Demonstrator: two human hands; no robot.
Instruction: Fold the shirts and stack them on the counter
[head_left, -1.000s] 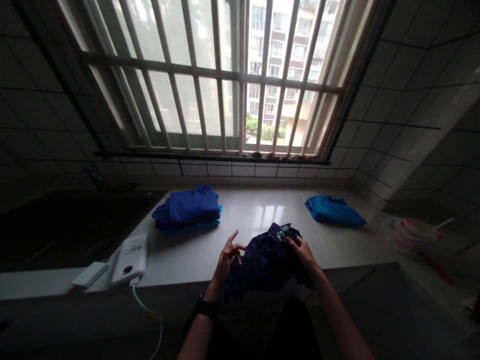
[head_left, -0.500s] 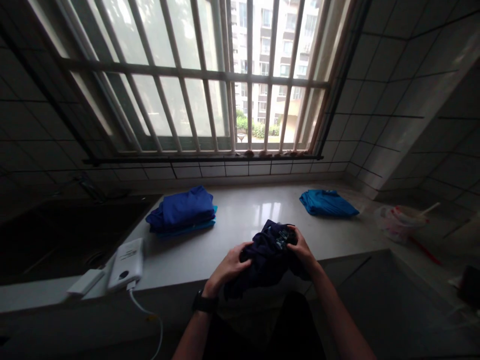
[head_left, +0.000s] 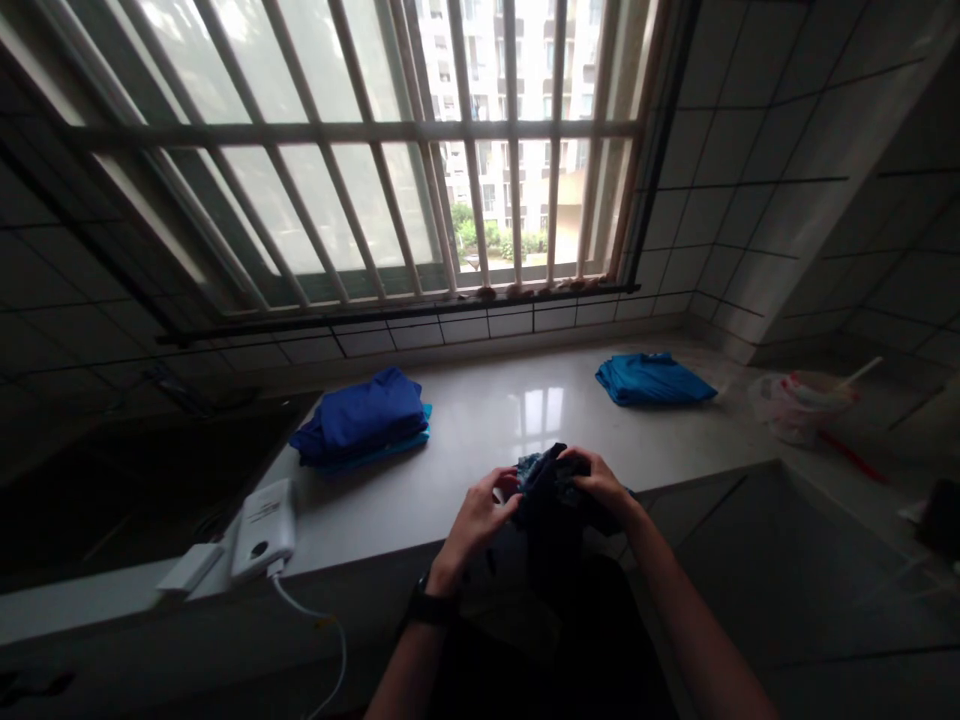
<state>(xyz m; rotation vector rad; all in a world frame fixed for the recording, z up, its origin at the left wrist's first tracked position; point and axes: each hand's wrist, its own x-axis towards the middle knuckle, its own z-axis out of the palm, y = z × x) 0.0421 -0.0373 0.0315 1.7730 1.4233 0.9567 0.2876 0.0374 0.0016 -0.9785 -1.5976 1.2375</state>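
Note:
My hands hold a bunched dark navy garment point(head_left: 551, 510) at the front edge of the white stone counter point(head_left: 480, 420). A small patterned blue-grey part shows at its top. My left hand point(head_left: 476, 520) grips its left side, and my right hand point(head_left: 596, 485) pinches the top. Much of the cloth hangs below the counter edge into shadow. A folded royal-blue stack point(head_left: 360, 418) with a teal layer beneath lies to the left. A folded teal garment point(head_left: 652, 380) lies to the right.
A white power bank point(head_left: 262, 530) with a cable and a white adapter point(head_left: 189, 568) lie at the counter's front left. A dark sink point(head_left: 135, 490) is set in at left. A plastic bag point(head_left: 799, 410) sits at right, below a barred window point(head_left: 337, 150).
My left hand has closed from spread fingers onto the navy garment, and both hands have gathered it tighter. The view has tilted upward, so everything sits higher in frame.

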